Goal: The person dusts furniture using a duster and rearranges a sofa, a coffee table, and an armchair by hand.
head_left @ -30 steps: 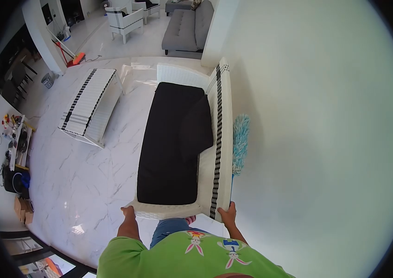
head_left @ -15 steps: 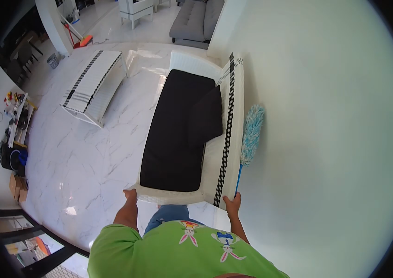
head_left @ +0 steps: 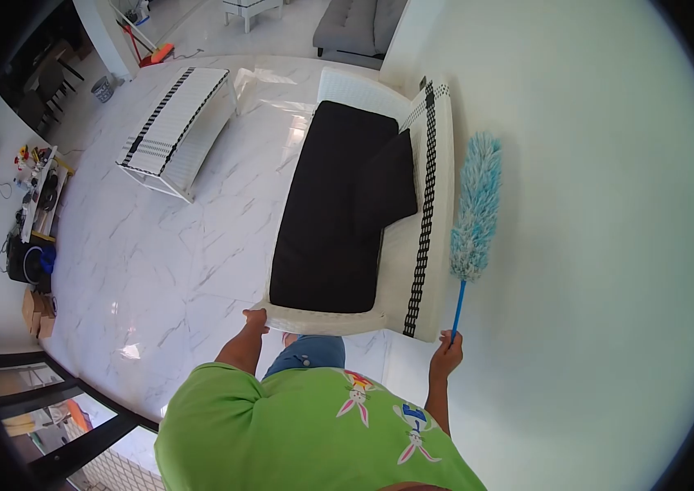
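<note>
A blue-and-white fluffy duster [head_left: 476, 209] stands upright between the sofa back and the wall. My right hand [head_left: 447, 353] is closed around its blue handle, just off the sofa's near back corner. My left hand [head_left: 256, 319] grips the front corner of the near armrest of the white woven sofa [head_left: 326, 320]; part of its fingers is hidden. On the sofa lie a long black seat cushion [head_left: 326, 213] and a black pillow [head_left: 392, 184], which leans against the backrest. A black checked band runs along the backrest.
A white woven coffee table [head_left: 175, 123] stands left of the sofa on marbled tiles. A pale wall [head_left: 592, 245] rises on the right. Farther off are a grey couch [head_left: 351, 29], an orange broom [head_left: 163, 53], a bucket [head_left: 102, 90] and a cluttered shelf [head_left: 42, 196].
My right hand has come off the sofa's back corner and moved right with the duster, which now stands apart from the backrest. My left hand stays at the armrest corner. The view has shifted slightly.
</note>
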The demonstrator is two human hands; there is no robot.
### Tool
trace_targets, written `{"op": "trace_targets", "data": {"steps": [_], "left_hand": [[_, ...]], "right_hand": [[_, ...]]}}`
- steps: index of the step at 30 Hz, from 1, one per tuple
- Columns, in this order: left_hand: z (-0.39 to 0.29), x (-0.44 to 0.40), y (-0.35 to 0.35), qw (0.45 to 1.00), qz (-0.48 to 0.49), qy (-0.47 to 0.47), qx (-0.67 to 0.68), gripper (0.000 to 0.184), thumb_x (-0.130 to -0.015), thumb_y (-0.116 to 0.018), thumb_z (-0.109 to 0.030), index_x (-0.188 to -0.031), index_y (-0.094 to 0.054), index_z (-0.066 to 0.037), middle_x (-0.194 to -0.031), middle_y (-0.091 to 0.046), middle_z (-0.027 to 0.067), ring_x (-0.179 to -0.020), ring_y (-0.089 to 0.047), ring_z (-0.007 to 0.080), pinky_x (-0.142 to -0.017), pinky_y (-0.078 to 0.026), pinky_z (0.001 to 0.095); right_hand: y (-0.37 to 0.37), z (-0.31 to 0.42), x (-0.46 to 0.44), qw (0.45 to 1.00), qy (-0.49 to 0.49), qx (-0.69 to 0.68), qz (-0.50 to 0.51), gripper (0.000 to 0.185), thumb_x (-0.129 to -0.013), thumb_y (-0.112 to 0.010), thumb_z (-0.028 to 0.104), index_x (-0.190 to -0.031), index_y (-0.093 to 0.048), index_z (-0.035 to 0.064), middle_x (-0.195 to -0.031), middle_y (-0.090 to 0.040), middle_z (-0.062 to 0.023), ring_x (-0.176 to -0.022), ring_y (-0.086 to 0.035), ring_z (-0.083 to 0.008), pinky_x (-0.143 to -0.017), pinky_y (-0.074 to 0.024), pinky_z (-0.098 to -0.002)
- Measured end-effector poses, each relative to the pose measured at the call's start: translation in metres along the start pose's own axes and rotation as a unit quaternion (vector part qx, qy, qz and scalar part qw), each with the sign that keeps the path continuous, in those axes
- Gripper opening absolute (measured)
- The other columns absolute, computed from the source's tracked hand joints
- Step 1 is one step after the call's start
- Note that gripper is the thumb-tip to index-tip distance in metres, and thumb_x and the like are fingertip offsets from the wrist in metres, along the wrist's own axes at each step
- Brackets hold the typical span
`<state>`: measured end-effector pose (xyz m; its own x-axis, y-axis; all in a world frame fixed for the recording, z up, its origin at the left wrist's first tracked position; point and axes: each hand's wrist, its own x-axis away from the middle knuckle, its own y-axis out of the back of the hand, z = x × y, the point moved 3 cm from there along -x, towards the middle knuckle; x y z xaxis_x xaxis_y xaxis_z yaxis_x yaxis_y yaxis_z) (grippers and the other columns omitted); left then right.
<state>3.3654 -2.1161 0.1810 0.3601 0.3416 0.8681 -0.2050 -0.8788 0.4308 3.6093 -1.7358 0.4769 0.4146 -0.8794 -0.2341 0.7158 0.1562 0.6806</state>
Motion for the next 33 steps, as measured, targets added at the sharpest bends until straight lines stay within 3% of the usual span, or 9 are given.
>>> {"op": "trace_targets", "data": {"steps": [6, 9, 12, 14, 21, 26, 31, 32, 33], "left_hand": [[0.017, -0.004, 0.008, 0.999, 0.033, -0.012, 0.005, 0.071, -0.067, -0.051, -0.015, -0.114, 0.002, -0.006, -0.095, -0.041, 0.0259, -0.059, -0.053, 0.0338, -0.040, -0.046, 0.0411], [0.025, -0.015, 0.008, 0.990, 0.137, 0.011, -0.028, 0.072, -0.063, -0.060, -0.020, -0.110, -0.007, -0.010, -0.086, -0.041, 0.0243, -0.061, -0.054, 0.0339, -0.047, -0.048, 0.0430], [0.027, 0.008, 0.005, 0.971, 0.195, -0.047, -0.134, 0.064, -0.065, -0.059, -0.030, -0.110, -0.017, -0.010, -0.091, -0.041, 0.0184, -0.062, -0.052, 0.0279, -0.051, -0.046, 0.0416], [0.035, 0.013, 0.007, 0.967, 0.205, -0.060, -0.139, 0.059, -0.068, -0.055, -0.033, -0.112, -0.023, -0.011, -0.093, -0.043, 0.0160, -0.063, -0.052, 0.0271, -0.050, -0.044, 0.0402], [0.094, -0.037, 0.024, 0.927, 0.240, -0.225, -0.182, 0.032, -0.074, -0.047, -0.029, -0.098, -0.046, -0.009, -0.093, -0.050, 0.0071, -0.070, -0.053, 0.0180, -0.057, -0.043, 0.0353], [0.139, -0.057, 0.090, 0.853, 0.094, -0.437, -0.271, 0.026, -0.074, -0.044, -0.026, -0.088, -0.053, -0.006, -0.079, -0.056, 0.0119, -0.077, -0.053, 0.0265, -0.068, -0.042, 0.0345], [0.192, -0.124, 0.213, 0.867, 0.088, -0.385, -0.303, 0.020, -0.072, -0.045, -0.025, -0.081, -0.052, -0.008, -0.080, -0.053, 0.0109, -0.072, -0.053, 0.0251, -0.066, -0.043, 0.0360], [0.200, -0.146, 0.240, 0.900, 0.099, -0.344, -0.249, 0.022, -0.073, -0.045, -0.028, -0.082, -0.048, -0.008, -0.076, -0.051, 0.0080, -0.064, -0.054, 0.0217, -0.060, -0.043, 0.0364], [0.215, -0.174, 0.266, 0.925, 0.086, -0.308, -0.206, 0.021, -0.073, -0.044, -0.027, -0.084, -0.047, -0.009, -0.076, -0.050, 0.0063, -0.063, -0.054, 0.0204, -0.059, -0.043, 0.0381]], "right_hand": [[-0.030, 0.021, 0.026, 0.980, -0.060, -0.154, 0.112, 0.015, -0.082, -0.041, 0.015, -0.081, -0.047, 0.0009, -0.052, -0.043, -0.0033, -0.040, -0.038, -0.0085, -0.038, -0.0337, -0.0240], [-0.062, 0.005, 0.071, 0.968, -0.001, -0.030, 0.249, 0.018, -0.081, -0.043, 0.015, -0.068, -0.039, 0.0033, -0.045, -0.039, -0.0105, -0.036, -0.038, -0.0197, -0.037, -0.0302, -0.0311], [-0.070, -0.051, 0.155, 0.858, -0.044, 0.086, 0.505, 0.029, -0.078, -0.046, 0.031, -0.068, -0.043, 0.0034, -0.056, -0.049, -0.0196, -0.055, -0.049, -0.0397, -0.046, -0.0366, -0.0417], [-0.072, -0.109, 0.179, 0.792, -0.036, 0.029, 0.609, 0.027, -0.077, -0.046, 0.029, -0.071, -0.048, 0.0036, -0.060, -0.051, -0.0215, -0.059, -0.051, -0.0380, -0.052, -0.0392, -0.0424], [-0.106, 0.011, 0.080, 0.870, 0.048, -0.004, 0.490, 0.019, -0.077, -0.049, 0.021, -0.082, -0.052, 0.0024, -0.052, -0.047, -0.0089, -0.047, -0.044, -0.0172, -0.045, -0.0355, -0.0274], [-0.181, 0.033, 0.075, 0.923, 0.083, -0.122, 0.355, 0.025, -0.079, -0.046, 0.017, -0.098, -0.049, 0.0002, -0.049, -0.039, 0.0037, -0.044, -0.037, -0.0067, -0.040, -0.0295, -0.0219], [-0.204, 0.051, 0.183, 0.814, 0.070, 0.049, 0.575, 0.018, -0.075, -0.042, 0.013, -0.085, -0.054, 0.0051, -0.061, -0.052, -0.0134, -0.056, -0.050, -0.0277, -0.054, -0.0398, -0.0312], [-0.230, 0.009, 0.208, 0.741, 0.324, 0.040, 0.586, 0.026, -0.076, -0.045, 0.026, -0.088, -0.053, 0.0033, -0.072, -0.054, -0.0146, -0.065, -0.053, -0.0194, -0.061, -0.0410, -0.0324], [-0.250, 0.027, 0.210, 0.741, 0.328, 0.039, 0.585, 0.026, -0.076, -0.045, 0.026, -0.088, -0.053, 0.0033, -0.072, -0.054, -0.0146, -0.065, -0.053, -0.0194, -0.061, -0.0410, -0.0324]]}}
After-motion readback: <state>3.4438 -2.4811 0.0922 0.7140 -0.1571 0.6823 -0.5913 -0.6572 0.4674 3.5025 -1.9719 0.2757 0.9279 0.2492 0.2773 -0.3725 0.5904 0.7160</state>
